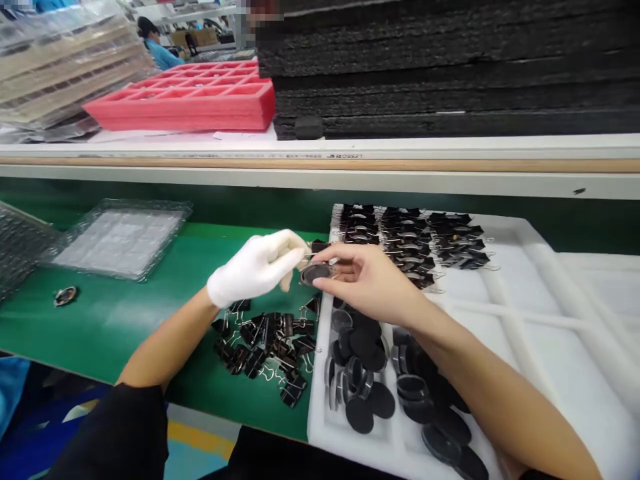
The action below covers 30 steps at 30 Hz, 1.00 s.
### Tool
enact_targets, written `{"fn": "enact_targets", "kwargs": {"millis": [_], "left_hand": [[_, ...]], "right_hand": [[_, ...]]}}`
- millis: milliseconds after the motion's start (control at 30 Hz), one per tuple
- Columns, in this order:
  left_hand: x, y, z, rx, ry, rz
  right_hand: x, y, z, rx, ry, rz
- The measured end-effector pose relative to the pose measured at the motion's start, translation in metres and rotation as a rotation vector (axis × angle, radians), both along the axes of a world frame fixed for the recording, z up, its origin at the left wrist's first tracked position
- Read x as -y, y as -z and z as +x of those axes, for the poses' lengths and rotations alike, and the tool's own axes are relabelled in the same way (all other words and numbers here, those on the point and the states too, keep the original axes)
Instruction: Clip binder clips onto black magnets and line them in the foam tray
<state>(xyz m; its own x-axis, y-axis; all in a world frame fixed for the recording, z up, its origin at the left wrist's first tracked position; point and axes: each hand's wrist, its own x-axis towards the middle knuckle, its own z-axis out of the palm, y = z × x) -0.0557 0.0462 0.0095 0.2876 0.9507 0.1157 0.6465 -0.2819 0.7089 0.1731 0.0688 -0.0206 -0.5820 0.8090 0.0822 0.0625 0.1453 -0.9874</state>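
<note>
My right hand (367, 273), bare, is closed on a round dark disc (316, 273) with a rim, held between thumb and fingers. My left hand (257, 267), in a white glove, pinches the wire handle of a black binder clip (319, 247) just above the disc. Part of the clip is hidden behind my right fingers. Below my hands, a pile of loose binder clips (270, 340) lies on the green table. To its right, several dark round discs (363, 340) lie in compartments of a white foam tray (320, 413).
Rows of clipped pieces (405, 233) fill the tray's far left compartments. A clear plastic tray (120, 240) and a small round part (65, 296) lie left on the green tabletop (165, 300). Above runs a shelf (200, 173) with pink foam (185, 113) and black foam sheets (450, 87).
</note>
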Motion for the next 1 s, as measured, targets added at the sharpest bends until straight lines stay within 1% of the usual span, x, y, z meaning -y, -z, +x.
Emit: {"fn": "enact_targets", "kwargs": {"millis": [67, 133, 167, 233, 333, 400, 567, 633, 733, 833, 900, 1000], "left_hand": [[0.006, -0.003, 0.000, -0.106, -0.005, 0.060], [0.005, -0.005, -0.002, -0.193, -0.001, 0.134], [0.003, -0.006, -0.003, -0.233, 0.030, 0.154], [-0.002, -0.005, -0.004, -0.281, 0.144, 0.162], [-0.006, -0.003, -0.003, -0.237, 0.285, 0.206], [-0.005, 0.000, -0.001, -0.195, 0.312, 0.232], [-0.001, 0.004, -0.001, -0.150, 0.256, 0.259], [-0.001, 0.003, -0.002, -0.146, 0.205, 0.271], [-0.001, 0.002, -0.004, -0.134, 0.118, 0.279], [-0.001, 0.001, -0.003, -0.120, 0.119, 0.228], [0.000, 0.003, -0.002, -0.118, 0.137, 0.192], [0.001, 0.005, 0.000, -0.119, 0.158, 0.175]], "right_hand": [[0.003, -0.001, 0.001, 0.017, -0.029, 0.072], [0.003, -0.003, 0.004, 0.030, -0.068, 0.143], [0.002, -0.004, 0.006, 0.028, -0.093, 0.172], [0.002, -0.006, 0.008, 0.008, -0.135, 0.205], [0.002, -0.006, 0.009, -0.031, -0.151, 0.178], [0.003, -0.007, 0.008, -0.036, -0.144, 0.115], [0.005, -0.010, 0.009, -0.053, -0.159, -0.052], [0.003, -0.013, 0.012, -0.081, -0.094, -0.072], [-0.004, -0.017, 0.018, -0.103, 0.072, -0.049], [-0.013, -0.018, 0.023, -0.072, 0.162, -0.011], [-0.018, -0.017, 0.025, -0.021, 0.151, 0.018], [-0.021, -0.014, 0.027, 0.041, 0.084, 0.048]]}}
